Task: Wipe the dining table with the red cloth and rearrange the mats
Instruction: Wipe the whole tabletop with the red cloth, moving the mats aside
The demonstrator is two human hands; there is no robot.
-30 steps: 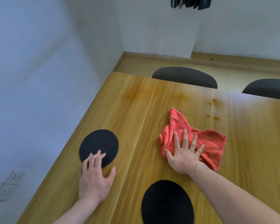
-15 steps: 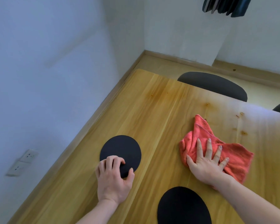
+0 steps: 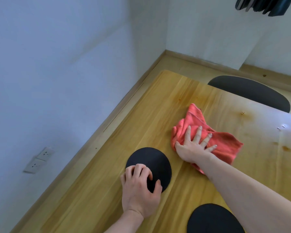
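A crumpled red cloth (image 3: 225, 145) lies on the wooden dining table (image 3: 158, 115). My right hand (image 3: 193, 146) presses flat on the cloth's left part, fingers spread and thumb at its edge. A round black mat (image 3: 149, 161) sits just left of and nearer than the cloth. My left hand (image 3: 139, 190) covers that mat's near edge, fingers curled onto it and thumb resting on its top. A second round black mat (image 3: 213, 219) lies at the table's near edge, partly under my right forearm and cut off by the frame.
A white wall with two sockets (image 3: 38, 159) runs along the table's left side. A dark chair back (image 3: 249, 91) stands beyond the far edge. Brownish stains (image 3: 286, 148) mark the table's right part. Something dark hangs at top right (image 3: 265, 5).
My left hand went from lying flat to curling its fingers onto the mat's near edge. The cloth under my right hand now sits closer to that mat. My view swung left.
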